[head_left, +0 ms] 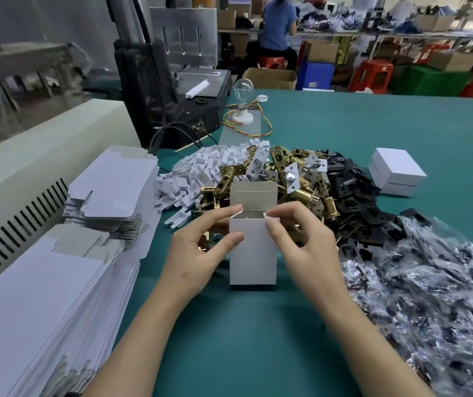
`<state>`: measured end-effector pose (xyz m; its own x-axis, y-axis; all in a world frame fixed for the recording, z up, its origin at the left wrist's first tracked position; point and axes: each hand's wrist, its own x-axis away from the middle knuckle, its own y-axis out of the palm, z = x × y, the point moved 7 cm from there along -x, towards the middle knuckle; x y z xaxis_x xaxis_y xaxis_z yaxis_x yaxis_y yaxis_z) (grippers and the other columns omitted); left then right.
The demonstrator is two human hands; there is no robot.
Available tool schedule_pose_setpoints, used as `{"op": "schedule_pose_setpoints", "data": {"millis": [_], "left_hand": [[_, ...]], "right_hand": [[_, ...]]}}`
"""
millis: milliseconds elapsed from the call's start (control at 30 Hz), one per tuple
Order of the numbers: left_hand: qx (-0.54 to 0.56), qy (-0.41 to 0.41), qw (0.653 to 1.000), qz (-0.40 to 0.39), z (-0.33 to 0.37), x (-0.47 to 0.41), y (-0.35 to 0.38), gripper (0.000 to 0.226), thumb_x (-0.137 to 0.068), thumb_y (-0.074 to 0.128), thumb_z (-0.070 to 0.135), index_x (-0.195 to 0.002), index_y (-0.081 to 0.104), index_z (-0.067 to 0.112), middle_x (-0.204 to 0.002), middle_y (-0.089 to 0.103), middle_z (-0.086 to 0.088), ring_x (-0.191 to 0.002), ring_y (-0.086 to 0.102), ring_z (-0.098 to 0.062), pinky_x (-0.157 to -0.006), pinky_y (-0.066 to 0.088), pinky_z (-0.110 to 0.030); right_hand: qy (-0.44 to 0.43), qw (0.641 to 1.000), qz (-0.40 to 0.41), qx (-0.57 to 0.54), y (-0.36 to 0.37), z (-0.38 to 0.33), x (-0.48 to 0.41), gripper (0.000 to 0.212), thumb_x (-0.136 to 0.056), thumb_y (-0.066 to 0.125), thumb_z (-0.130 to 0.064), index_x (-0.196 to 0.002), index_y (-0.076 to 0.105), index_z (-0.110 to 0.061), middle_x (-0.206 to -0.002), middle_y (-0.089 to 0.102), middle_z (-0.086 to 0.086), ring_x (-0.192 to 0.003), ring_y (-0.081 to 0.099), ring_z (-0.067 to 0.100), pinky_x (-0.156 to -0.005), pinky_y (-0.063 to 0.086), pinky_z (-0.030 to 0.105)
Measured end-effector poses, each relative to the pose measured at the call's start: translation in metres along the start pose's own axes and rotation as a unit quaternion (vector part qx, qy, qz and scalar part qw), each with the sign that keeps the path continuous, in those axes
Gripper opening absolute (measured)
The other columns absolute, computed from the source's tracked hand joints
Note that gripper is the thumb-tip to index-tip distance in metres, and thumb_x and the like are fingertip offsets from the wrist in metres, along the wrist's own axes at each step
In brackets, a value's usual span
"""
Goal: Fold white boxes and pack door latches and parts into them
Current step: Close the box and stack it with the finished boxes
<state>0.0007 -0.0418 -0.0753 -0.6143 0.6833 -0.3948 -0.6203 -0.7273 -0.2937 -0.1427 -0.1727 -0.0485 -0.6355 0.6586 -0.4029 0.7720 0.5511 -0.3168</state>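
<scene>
Box position: one white box point(254, 253) stands upright on the green table point(258, 339), directly between the fingers of both hands. Its top is open, and the lid flap rises straight up just beyond the fingertips.

Left hand point(198, 253): the thumb presses flat on the front face near the upper left edge. The index finger reaches to the small side flap at the top left corner. The grip is narrow, closed on the box.

Right hand point(301, 242): thumb and index finger pinch the small side flap at the top right corner. The remaining fingers curl loosely behind the box.

Beyond the fingertips:
- a heap of brass door latches point(287, 173), just behind the raised lid flap;
- a heap of white plastic parts point(201, 170), beyond the left fingers;
- a heap of black plates point(353, 196), beyond the right fingers.

Outboard of the right fingers lies a spread of clear bagged parts point(430, 282). Two closed boxes point(396, 173) sit stacked, well apart, past the black plates. Outboard of the left fingers lie stacks of flat box blanks point(43, 310).
</scene>
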Motion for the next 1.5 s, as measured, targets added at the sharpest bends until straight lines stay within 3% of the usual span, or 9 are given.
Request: {"op": "schedule_pose_setpoints", "data": {"millis": [133, 333, 567, 633, 767, 900, 1033, 1267, 1500], "left_hand": [[0.036, -0.003, 0.999, 0.012, 0.006, 0.0, 0.001, 0.019, -0.097, 0.06, 0.044, -0.107, 0.076, 0.039, -0.109, 0.075, 0.012, -0.101, 0.07, -0.012, -0.083, 0.056, -0.03], [-0.003, 0.083, 0.996, 0.035, 0.029, 0.003, 0.004, 0.016, -0.099, 0.057, 0.029, -0.098, 0.073, 0.026, -0.116, 0.065, 0.021, -0.118, 0.063, -0.008, -0.094, 0.047, -0.015], [-0.033, 0.114, 0.99, 0.077, 0.036, 0.008, 0.001, 0.03, -0.097, 0.066, 0.023, -0.126, 0.061, 0.031, -0.13, 0.055, 0.027, -0.118, 0.058, -0.003, -0.094, 0.045, -0.016], [-0.03, 0.11, 0.991, 0.066, 0.033, 0.008, 0.001, 0.04, -0.097, 0.066, 0.018, -0.134, 0.06, 0.032, -0.128, 0.059, 0.026, -0.119, 0.059, -0.004, -0.094, 0.046, -0.019], [0.021, 0.099, 0.995, 0.027, 0.034, 0.007, 0.004, 0.032, -0.099, 0.06, 0.023, -0.123, 0.061, 0.044, -0.117, 0.067, 0.018, -0.106, 0.062, -0.011, -0.088, 0.049, -0.023], [0.082, 0.093, 0.992, -0.02, 0.033, 0.006, 0.009, 0.024, -0.1, 0.057, 0.016, -0.112, 0.069, 0.033, -0.111, 0.07, 0.003, -0.107, 0.064, -0.028, -0.093, 0.052, -0.038], [0.131, 0.07, 0.987, -0.055, 0.031, 0.006, 0.011, 0.038, -0.092, 0.053, -0.005, -0.1, 0.076, 0.026, -0.115, 0.072, -0.004, -0.115, 0.065, -0.03, -0.096, 0.053, -0.037], [0.134, 0.044, 0.988, -0.07, 0.035, 0.009, 0.013, 0.019, -0.094, 0.057, 0.026, -0.1, 0.074, 0.024, -0.12, 0.072, -0.004, -0.118, 0.065, -0.029, -0.096, 0.052, -0.038], [0.105, 0.036, 0.993, -0.046, 0.035, 0.007, 0.011, 0.01, -0.096, 0.065, 0.03, -0.102, 0.073, 0.03, -0.122, 0.073, 0.0, -0.118, 0.067, -0.024, -0.092, 0.05, -0.021]], "right_hand": [[-0.016, 0.999, -0.03, 0.012, 0.006, 0.002, 0.006, 0.014, -0.104, 0.058, -0.027, -0.092, 0.064, -0.024, -0.087, 0.065, -0.01, -0.085, 0.062, 0.014, -0.07, 0.045, 0.021], [-0.014, 0.997, -0.048, -0.051, 0.003, -0.001, 0.01, 0.023, -0.105, 0.047, -0.027, -0.094, 0.067, -0.024, -0.094, 0.066, -0.011, -0.096, 0.062, 0.016, -0.078, 0.046, 0.024], [0.05, 0.985, -0.052, -0.156, 0.003, 0.01, 0.008, 0.012, -0.095, 0.06, -0.026, -0.093, 0.071, -0.021, -0.099, 0.071, -0.006, -0.099, 0.066, 0.012, -0.087, 0.054, 0.033], [0.071, 0.973, -0.048, -0.215, 0.002, 0.013, 0.008, 0.004, -0.09, 0.067, -0.024, -0.094, 0.068, -0.022, -0.095, 0.072, -0.01, -0.092, 0.065, 0.008, -0.082, 0.053, 0.022], [0.107, 0.945, -0.056, -0.304, 0.003, 0.017, 0.008, 0.022, -0.085, 0.072, -0.016, -0.103, 0.061, -0.023, -0.094, 0.069, -0.011, -0.092, 0.065, 0.006, -0.082, 0.05, 0.016], [0.113, 0.942, -0.091, -0.301, 0.006, 0.013, 0.01, 0.013, -0.089, 0.067, -0.018, -0.099, 0.07, -0.026, -0.101, 0.073, 0.001, -0.1, 0.066, 0.01, -0.088, 0.05, 0.019], [0.12, 0.94, -0.096, -0.303, 0.007, 0.012, 0.01, 0.01, -0.088, 0.067, -0.015, -0.089, 0.073, -0.023, -0.108, 0.073, 0.013, -0.107, 0.067, 0.019, -0.094, 0.052, 0.029], [0.13, 0.942, -0.089, -0.296, 0.008, 0.014, 0.01, 0.016, -0.084, 0.063, -0.015, -0.083, 0.074, -0.025, -0.101, 0.073, 0.006, -0.1, 0.066, 0.015, -0.089, 0.05, 0.031], [0.07, 0.962, -0.143, -0.223, -0.005, 0.009, 0.008, 0.023, -0.088, 0.064, -0.036, -0.106, 0.074, -0.026, -0.114, 0.071, 0.002, -0.111, 0.065, 0.021, -0.095, 0.054, 0.032]]}}
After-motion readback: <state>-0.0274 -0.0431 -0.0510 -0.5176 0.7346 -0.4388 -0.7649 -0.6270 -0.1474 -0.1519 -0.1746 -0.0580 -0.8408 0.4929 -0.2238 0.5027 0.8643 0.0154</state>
